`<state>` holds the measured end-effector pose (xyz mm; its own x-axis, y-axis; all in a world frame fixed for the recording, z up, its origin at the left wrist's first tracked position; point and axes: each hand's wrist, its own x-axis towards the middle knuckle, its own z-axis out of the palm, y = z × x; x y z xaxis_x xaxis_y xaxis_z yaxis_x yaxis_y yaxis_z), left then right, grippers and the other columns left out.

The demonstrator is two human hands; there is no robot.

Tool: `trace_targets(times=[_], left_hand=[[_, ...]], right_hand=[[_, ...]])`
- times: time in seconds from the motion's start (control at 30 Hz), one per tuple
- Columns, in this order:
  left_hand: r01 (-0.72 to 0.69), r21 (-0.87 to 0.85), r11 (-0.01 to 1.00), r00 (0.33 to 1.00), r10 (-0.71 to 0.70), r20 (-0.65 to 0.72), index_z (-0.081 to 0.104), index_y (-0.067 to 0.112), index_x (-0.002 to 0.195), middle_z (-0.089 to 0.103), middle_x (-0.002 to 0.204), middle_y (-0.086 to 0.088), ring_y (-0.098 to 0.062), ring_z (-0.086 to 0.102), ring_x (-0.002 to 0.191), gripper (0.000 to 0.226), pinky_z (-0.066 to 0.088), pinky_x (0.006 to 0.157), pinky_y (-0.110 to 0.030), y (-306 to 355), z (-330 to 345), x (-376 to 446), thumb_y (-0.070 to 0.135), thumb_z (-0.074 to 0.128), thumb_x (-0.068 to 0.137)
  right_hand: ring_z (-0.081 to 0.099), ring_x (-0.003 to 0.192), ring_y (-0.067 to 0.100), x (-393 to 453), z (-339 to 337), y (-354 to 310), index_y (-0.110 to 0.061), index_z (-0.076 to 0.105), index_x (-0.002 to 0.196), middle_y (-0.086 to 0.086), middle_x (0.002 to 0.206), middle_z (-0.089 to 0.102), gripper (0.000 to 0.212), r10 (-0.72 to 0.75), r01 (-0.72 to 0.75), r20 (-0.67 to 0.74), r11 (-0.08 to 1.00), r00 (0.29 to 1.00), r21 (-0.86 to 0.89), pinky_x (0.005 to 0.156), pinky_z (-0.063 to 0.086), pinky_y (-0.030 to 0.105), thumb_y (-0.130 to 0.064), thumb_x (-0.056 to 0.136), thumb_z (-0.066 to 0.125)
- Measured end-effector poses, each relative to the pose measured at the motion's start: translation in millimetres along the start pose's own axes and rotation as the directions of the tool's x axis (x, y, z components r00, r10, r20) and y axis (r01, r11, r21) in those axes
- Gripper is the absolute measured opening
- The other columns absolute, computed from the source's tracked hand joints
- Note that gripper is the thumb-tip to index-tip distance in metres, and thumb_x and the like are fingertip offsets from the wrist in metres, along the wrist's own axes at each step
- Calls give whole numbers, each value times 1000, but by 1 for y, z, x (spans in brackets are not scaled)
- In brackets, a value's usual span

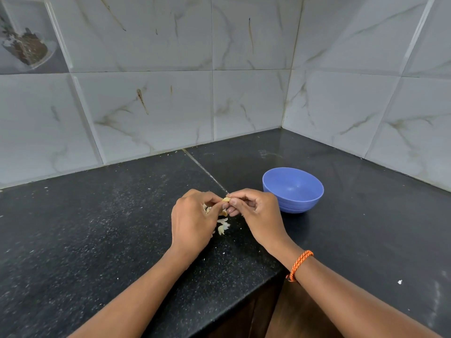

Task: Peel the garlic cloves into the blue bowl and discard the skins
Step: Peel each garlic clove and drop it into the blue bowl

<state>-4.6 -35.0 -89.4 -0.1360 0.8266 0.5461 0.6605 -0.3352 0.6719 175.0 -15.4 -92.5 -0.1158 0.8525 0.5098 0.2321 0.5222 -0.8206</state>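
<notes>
Both the left hand [192,217] and right hand [253,211] pinch one small pale garlic clove [226,199], mid-peel; papery white skins [223,226] litter the black speckled stone surface [97,228] beneath; the round blue plastic bowl [292,190] at two o'clock looks empty, so most work remains

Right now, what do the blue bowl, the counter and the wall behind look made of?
Blue bowl: likely plastic or melamine; matte, even colour, faint moulded rings near the base.
Counter: looks like polished black granite; fine pale speckles, soft reflections, a visible seam between slabs.
Wall: glossy ceramic tiles printed with marble veining; grout lines and sheen show it.
</notes>
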Motion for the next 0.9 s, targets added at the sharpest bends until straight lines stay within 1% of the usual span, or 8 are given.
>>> trace_targets(times=[0.27,0.43,0.5,0.57,0.63,0.7,0.77,0.9], left_hand=[[25,-192,981,999,-17,46,86,34,88,77,80,20,-7,70,90,9,57,82,-42,-1,-4,1,27,85,92],[45,-251,967,998,-32,57,86,34,88,78,81,21,-9,73,89,8,59,85,-45,-1,-6,2,27,86,92],[47,-245,968,998,-35,52,86,35,89,78,81,22,-9,73,88,6,60,83,-46,-1,-6,3,30,86,92],[41,-216,976,999,-35,35,85,36,90,78,81,23,-7,72,85,5,59,79,-45,1,-5,2,32,86,92],[35,-204,978,999,-32,16,85,36,93,78,81,23,-5,74,82,6,60,76,-42,3,-5,0,31,87,91],[32,-204,978,999,-31,10,85,35,95,78,81,23,-3,75,81,9,62,75,-37,6,-6,-2,28,88,90],[45,-195,980,999,-45,5,85,37,95,78,82,25,0,76,81,9,64,76,-36,7,-6,-3,29,88,90],[55,-169,984,998,-58,-13,86,38,96,78,84,29,6,75,81,7,66,77,-37,7,-5,-4,32,86,91]], right_hand=[[80,84,30,-1,2,-5,-1,80,109,14,90,82,16,147,-152,41,942,988,298,82,66,36,3,100,67],[77,87,30,1,-1,-6,0,79,114,21,96,80,17,190,-214,99,891,977,401,86,65,39,0,102,67],[78,84,27,0,-1,-7,-4,81,114,15,95,81,17,172,-184,66,921,983,342,77,66,36,-3,102,69],[78,79,21,-2,-1,-7,-10,83,111,3,93,82,15,120,-116,-12,978,993,175,62,62,32,-8,99,74],[77,75,18,-4,0,-6,-16,84,105,-6,88,81,10,88,-85,-85,996,993,42,53,56,26,-14,96,79],[76,72,15,-4,-1,-6,-19,84,102,-10,88,80,8,59,-65,-136,997,989,-36,54,54,20,-17,95,81],[75,67,13,-4,-1,-6,-20,84,106,-12,92,80,11,25,-39,-158,995,987,-86,56,53,17,-18,97,79],[73,62,11,-3,3,-4,-19,81,111,-10,98,78,13,-13,-9,-134,986,991,-165,54,52,17,-16,101,73]])
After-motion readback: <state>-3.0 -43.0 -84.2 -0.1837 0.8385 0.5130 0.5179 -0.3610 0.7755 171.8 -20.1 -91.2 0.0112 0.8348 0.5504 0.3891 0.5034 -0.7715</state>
